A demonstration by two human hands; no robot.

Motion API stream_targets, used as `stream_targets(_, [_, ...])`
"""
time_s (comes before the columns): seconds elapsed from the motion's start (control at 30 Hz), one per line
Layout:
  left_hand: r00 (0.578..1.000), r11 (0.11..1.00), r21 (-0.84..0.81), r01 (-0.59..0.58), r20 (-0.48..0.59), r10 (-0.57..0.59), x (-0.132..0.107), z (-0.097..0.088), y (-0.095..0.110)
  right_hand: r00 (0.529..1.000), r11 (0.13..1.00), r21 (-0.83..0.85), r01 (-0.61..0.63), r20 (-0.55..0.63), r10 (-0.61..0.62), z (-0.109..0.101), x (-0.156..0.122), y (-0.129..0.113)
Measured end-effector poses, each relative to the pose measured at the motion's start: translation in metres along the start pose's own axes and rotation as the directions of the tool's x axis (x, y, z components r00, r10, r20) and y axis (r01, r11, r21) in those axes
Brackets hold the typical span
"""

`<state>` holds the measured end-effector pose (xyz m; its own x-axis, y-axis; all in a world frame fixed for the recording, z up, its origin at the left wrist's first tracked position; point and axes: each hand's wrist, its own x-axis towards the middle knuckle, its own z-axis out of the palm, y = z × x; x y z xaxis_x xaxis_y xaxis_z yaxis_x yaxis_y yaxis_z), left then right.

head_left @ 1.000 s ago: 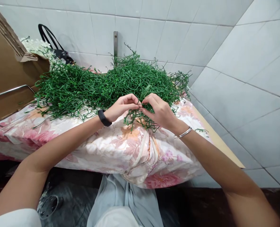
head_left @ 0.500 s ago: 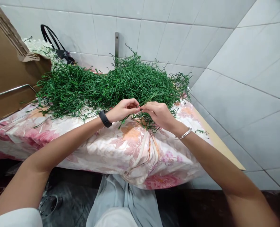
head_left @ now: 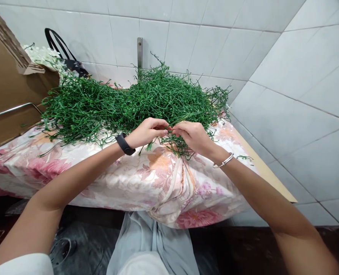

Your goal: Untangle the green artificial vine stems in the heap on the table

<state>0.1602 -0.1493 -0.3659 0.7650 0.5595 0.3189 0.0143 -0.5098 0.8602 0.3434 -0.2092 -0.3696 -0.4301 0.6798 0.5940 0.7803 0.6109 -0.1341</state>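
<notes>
A big tangled heap of green artificial plant stems lies across the back of the cloth-covered table. My left hand, with a black band at the wrist, is closed in a pinch in front of the heap. Close against it, my right hand pinches too, a silver bangle on that wrist. Thin green stems run between and behind the fingertips, which meet over the heap's front edge. Fingers cover the exact point of the grip. A few sprigs hang below both hands onto the floral cloth.
A cardboard box stands at the left, with white artificial flowers and a black-handled bag behind it. Tiled wall closes off the back and right. A small loose sprig lies near the yellowish board at right.
Both hands stay together in almost the same place, with the fingertips shifted slightly. The whole view has moved a little.
</notes>
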Motion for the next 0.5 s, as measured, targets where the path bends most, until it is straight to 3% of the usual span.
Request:
stream_targets(0.2, [0.999,0.989,-0.15,0.005,0.045,0.002,-0.002,-0.006,0.002,0.997,0.994,0.083,0.073,-0.011,-0.072,-0.011,0.001,0.003])
stream_targets(0.5, [0.993,0.983,-0.182,0.002,0.119,0.02,-0.006,-0.009,0.008,0.994,0.947,0.321,-0.014,0.11,-0.022,-0.023,0.003,0.001])
